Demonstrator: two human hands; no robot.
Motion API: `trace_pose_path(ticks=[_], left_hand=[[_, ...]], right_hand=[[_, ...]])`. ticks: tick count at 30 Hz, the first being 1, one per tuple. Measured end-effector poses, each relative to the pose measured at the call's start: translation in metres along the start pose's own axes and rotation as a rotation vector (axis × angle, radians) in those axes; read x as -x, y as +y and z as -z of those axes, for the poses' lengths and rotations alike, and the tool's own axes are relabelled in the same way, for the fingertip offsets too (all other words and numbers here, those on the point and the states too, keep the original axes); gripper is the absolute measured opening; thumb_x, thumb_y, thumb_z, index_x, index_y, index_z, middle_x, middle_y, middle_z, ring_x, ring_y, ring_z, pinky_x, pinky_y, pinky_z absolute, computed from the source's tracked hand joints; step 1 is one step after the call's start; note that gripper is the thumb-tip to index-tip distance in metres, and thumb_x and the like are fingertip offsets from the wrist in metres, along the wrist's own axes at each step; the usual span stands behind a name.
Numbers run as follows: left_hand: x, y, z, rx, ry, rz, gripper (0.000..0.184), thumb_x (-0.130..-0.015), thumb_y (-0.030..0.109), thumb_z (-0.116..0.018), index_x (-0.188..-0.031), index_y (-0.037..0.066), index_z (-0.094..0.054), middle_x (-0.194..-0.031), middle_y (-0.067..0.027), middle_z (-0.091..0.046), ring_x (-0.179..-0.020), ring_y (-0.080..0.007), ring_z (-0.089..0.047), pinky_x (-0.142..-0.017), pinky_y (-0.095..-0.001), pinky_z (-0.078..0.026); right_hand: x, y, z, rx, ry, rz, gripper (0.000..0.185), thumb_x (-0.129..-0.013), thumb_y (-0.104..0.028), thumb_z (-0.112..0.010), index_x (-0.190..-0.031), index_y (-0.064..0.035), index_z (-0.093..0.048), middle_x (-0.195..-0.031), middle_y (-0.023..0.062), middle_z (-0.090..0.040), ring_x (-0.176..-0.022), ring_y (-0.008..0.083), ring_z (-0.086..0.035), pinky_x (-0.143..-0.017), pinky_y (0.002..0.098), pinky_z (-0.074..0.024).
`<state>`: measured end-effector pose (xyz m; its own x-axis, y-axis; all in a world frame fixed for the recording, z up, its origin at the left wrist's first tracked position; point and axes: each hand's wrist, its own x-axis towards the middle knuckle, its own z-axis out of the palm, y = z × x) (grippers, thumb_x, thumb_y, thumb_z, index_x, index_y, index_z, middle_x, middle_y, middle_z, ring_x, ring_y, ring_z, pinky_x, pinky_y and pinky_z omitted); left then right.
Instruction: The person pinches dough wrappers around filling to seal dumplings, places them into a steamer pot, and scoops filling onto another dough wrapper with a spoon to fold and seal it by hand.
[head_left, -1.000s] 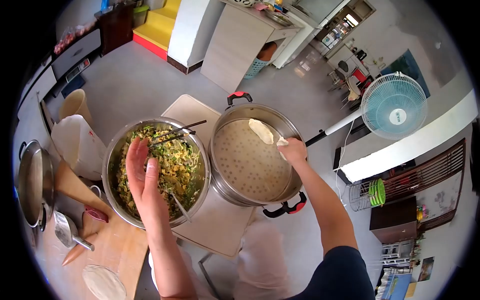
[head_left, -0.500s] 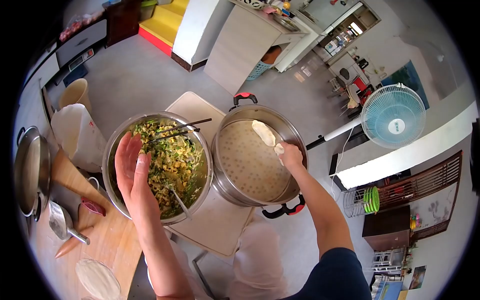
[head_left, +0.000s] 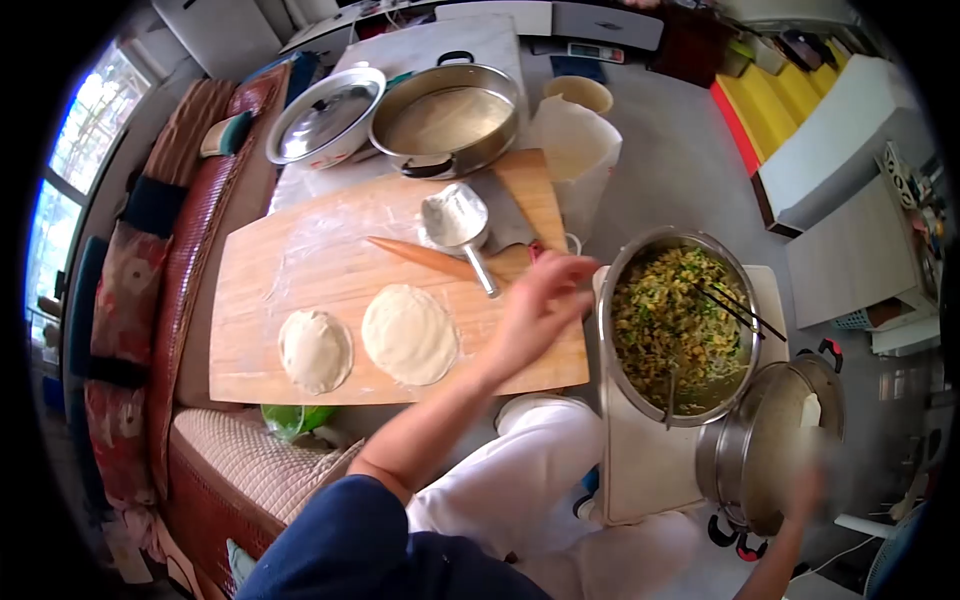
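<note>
My left hand (head_left: 545, 305) is over the right edge of the wooden board (head_left: 260, 270), its fingers apart and nothing in them. Two flat dough rounds lie on the board, one larger (head_left: 410, 335) and one smaller (head_left: 315, 351). Beside my left hand stands the steel bowl of chopped filling (head_left: 680, 325), with dark chopsticks (head_left: 740, 312) and a spoon (head_left: 671, 392) in it. My right hand (head_left: 808, 485), smeared by motion, is at the steamer pot (head_left: 724, 460) on the right. A pale dumpling (head_left: 810, 411) shows inside the pot.
A metal scoop (head_left: 455, 218) and a rolling pin (head_left: 425, 258) lie on the board. Behind are a steel pan (head_left: 445, 120), a lidded basin (head_left: 327, 118), a white bag (head_left: 580, 150) and a tan bucket (head_left: 580, 94). A quilted seat (head_left: 245, 450) stands at left.
The view has swung left, bringing the whole board and both dough rounds in. My left hand has moved from above the filling bowl to the board. My right hand has become blurred.
</note>
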<state>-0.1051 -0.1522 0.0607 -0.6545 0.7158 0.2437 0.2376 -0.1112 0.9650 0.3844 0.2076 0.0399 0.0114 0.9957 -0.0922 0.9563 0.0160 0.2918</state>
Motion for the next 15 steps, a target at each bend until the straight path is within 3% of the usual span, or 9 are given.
trace_pose_path(ticks=[1, 3, 4, 5, 7, 12, 14, 15], left_hand=[[0.012, -0.015, 0.027, -0.021, 0.043, 0.062, 0.028, -0.094, 0.002, -0.064, -0.122, 0.005, -0.063, -0.118, -0.0058, -0.059, -0.110, -0.0155, -0.060, -0.093, -0.0294, -0.052], [0.040, -0.044, 0.093, -0.262, 0.175, 0.175, 0.023, -0.091, 0.003, -0.066, -0.114, 0.003, -0.067, -0.104, -0.0059, -0.066, -0.097, -0.0163, -0.066, -0.082, -0.0292, -0.056], [0.054, -0.045, 0.122, -0.463, 0.234, 0.191, 0.020, -0.088, -0.001, -0.065, -0.107, 0.002, -0.069, -0.094, -0.0104, -0.064, -0.092, -0.0211, -0.068, -0.081, -0.0300, -0.057], [0.070, -0.064, 0.153, -0.605, 0.273, 0.167, 0.020, -0.083, 0.001, -0.069, -0.103, 0.001, -0.069, -0.091, -0.0125, -0.065, -0.088, -0.0234, -0.069, -0.079, -0.0319, -0.057], [0.100, -0.083, 0.197, -0.800, 0.260, 0.287, 0.021, -0.078, 0.004, -0.071, -0.099, 0.002, -0.071, -0.093, -0.0128, -0.066, -0.084, -0.0261, -0.068, -0.076, -0.0357, -0.056], [0.139, -0.114, 0.213, -0.920, 0.287, 0.387, 0.020, -0.077, 0.007, -0.069, -0.097, 0.006, -0.072, -0.092, -0.0141, -0.065, -0.087, -0.0321, -0.067, -0.077, -0.0427, -0.055], [0.137, -0.106, 0.203, -0.971, 0.309, 0.397, 0.019, -0.077, 0.005, -0.068, -0.095, 0.005, -0.072, -0.091, -0.0148, -0.065, -0.087, -0.0339, -0.067, -0.076, -0.0437, -0.055], [0.137, -0.107, 0.200, -1.016, 0.305, 0.408, 0.019, -0.076, 0.006, -0.071, -0.095, 0.008, -0.072, -0.102, -0.0140, -0.066, -0.084, -0.0318, -0.068, -0.075, -0.0422, -0.054]], right_hand=[[0.007, -0.006, 0.008, 0.016, 0.000, -0.010, 0.048, -0.088, -0.013, -0.065, -0.134, -0.0135, -0.056, -0.123, 0.0197, -0.064, -0.114, 0.0398, -0.061, -0.092, 0.0508, -0.0503], [-0.002, 0.021, -0.017, -0.123, 0.253, 0.254, 0.048, -0.087, -0.010, -0.066, -0.134, -0.0097, -0.056, -0.125, 0.0193, -0.063, -0.111, 0.0397, -0.062, -0.090, 0.0507, -0.0507], [-0.005, 0.031, -0.026, -0.193, 0.381, 0.385, 0.049, -0.087, -0.008, -0.067, -0.134, -0.0078, -0.056, -0.126, 0.0192, -0.063, -0.110, 0.0397, -0.063, -0.090, 0.0506, -0.0509], [0.003, 0.031, -0.021, -0.295, 0.400, 0.508, 0.044, -0.086, -0.004, -0.066, -0.129, -0.0023, -0.059, -0.124, 0.0187, -0.063, -0.101, 0.0356, -0.067, -0.085, 0.0461, -0.0529], [0.034, 0.014, -0.011, -0.345, 0.419, 0.609, 0.040, -0.086, -0.002, -0.066, -0.125, -0.0013, -0.061, -0.123, 0.0171, -0.063, -0.097, 0.0318, -0.067, -0.081, 0.0417, -0.0538], [0.125, -0.063, 0.021, -0.934, 0.114, 0.702, 0.033, -0.085, 0.001, -0.066, -0.118, 0.0016, -0.063, -0.121, 0.0139, -0.063, -0.093, 0.0249, -0.067, -0.076, 0.0351, -0.0541], [0.169, -0.092, 0.045, -0.844, 0.158, 0.782, 0.033, -0.085, 0.002, -0.066, -0.117, 0.0019, -0.063, -0.121, 0.0135, -0.063, -0.094, 0.0251, -0.066, -0.076, 0.0354, -0.0543], [0.185, -0.103, 0.051, -0.862, 0.164, 0.801, 0.033, -0.084, 0.002, -0.066, -0.117, 0.0020, -0.063, -0.121, 0.0136, -0.063, -0.094, 0.0251, -0.066, -0.077, 0.0353, -0.0542]])
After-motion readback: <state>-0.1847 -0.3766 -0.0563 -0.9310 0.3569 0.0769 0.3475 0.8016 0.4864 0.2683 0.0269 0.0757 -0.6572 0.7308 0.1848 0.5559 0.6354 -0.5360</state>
